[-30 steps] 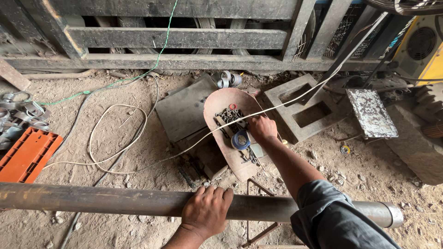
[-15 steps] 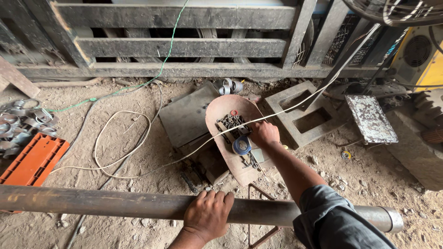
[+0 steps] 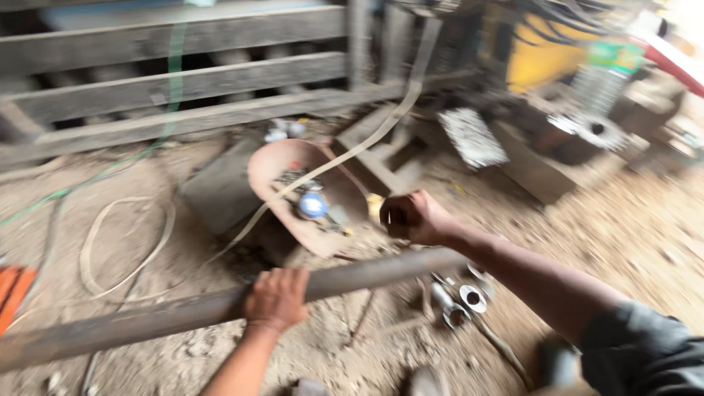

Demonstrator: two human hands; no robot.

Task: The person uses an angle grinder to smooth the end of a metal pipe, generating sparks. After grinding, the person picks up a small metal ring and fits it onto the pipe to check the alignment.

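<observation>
My left hand point(image 3: 277, 297) grips a long rusty metal pipe point(image 3: 147, 315) that lies across the lower view. My right hand point(image 3: 414, 218) is a closed fist just above the pipe's right end, and a small yellow thing point(image 3: 374, 207) shows at its fingers; blur hides what it is. Left of that hand, a rust-coloured curved metal tray point(image 3: 271, 172) rests on the dirt. It holds a blue round object point(image 3: 313, 205) and some dark small parts. Short shiny metal tube pieces point(image 3: 469, 297) lie under my right forearm.
A pale strap point(image 3: 352, 150) runs over the tray toward the back. Behind are a wooden slat wall point(image 3: 183, 73), a concrete block point(image 3: 381, 158) and a yellow machine point(image 3: 535, 59). A white cord loop point(image 3: 125, 242) and an orange crate point(image 3: 11, 293) lie at the left.
My right hand has pulled back from the tray toward the pipe, now in a fist. The view has swung right and blurred. My left hand stays on the pipe.
</observation>
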